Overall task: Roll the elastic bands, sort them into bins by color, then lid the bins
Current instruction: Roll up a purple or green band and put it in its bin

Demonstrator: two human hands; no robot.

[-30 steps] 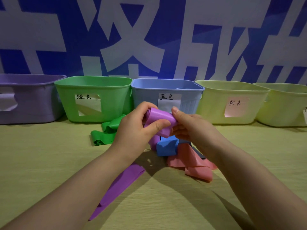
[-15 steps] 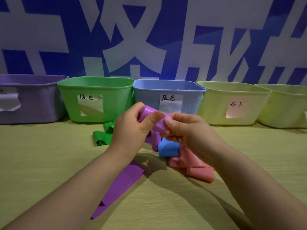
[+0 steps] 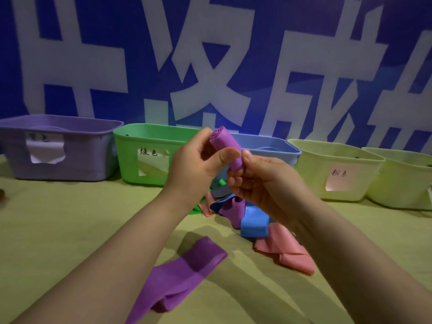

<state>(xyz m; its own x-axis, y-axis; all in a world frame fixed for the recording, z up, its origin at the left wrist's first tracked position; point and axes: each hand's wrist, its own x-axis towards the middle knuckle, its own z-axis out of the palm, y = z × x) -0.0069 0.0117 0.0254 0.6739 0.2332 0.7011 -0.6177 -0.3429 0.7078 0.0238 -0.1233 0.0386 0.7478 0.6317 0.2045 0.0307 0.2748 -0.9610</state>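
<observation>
Both hands hold a rolled purple band (image 3: 225, 146) up in front of the bins, tilted with its spiral end at the top left. My left hand (image 3: 196, 164) wraps the roll from the left with the thumb across it. My right hand (image 3: 261, 183) pinches its lower end. Behind stand a purple bin (image 3: 58, 148), a green bin (image 3: 142, 155), a blue bin (image 3: 275, 148) and two pale yellow bins (image 3: 332, 169) (image 3: 402, 178). On the table lie a flat purple band (image 3: 182, 272), a blue band (image 3: 253, 224) and a pink band (image 3: 285, 251).
A small pile of loose bands, with another purple piece (image 3: 235, 210), lies under my hands on the yellow-green table (image 3: 70, 230). A blue and white wall rises right behind the bins. No lids can be seen.
The purple band is rolled up tight and both hands have lifted it higher. Its loose tail no longer hangs to the table.
</observation>
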